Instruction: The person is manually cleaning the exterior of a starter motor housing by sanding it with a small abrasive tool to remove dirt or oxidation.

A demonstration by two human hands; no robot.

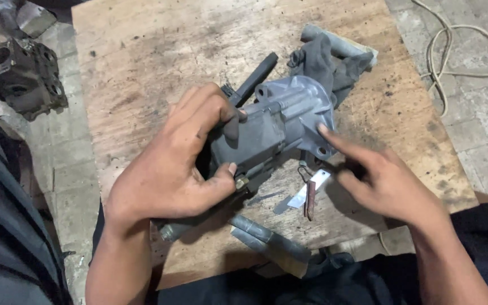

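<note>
**Grey metal housing gripped over a wooden board**

Left hand [170,169]: fingers clamped around the grey metal housing [278,127], thumb across its top, holding it just above the wooden board [159,62]. Right hand [382,181]: fingers loosely spread, index fingertip touching the housing's round flange. Beneath: small metal blade [310,189], grey tubes [266,234]. Behind: dark rag [326,59]. Far left, on the floor: engine part [15,70].

You are looking at one grey metal pump housing [278,127], one wooden board [142,56], one dark rag [326,62], one coiled cord [458,51], and one engine block [15,70].
</note>
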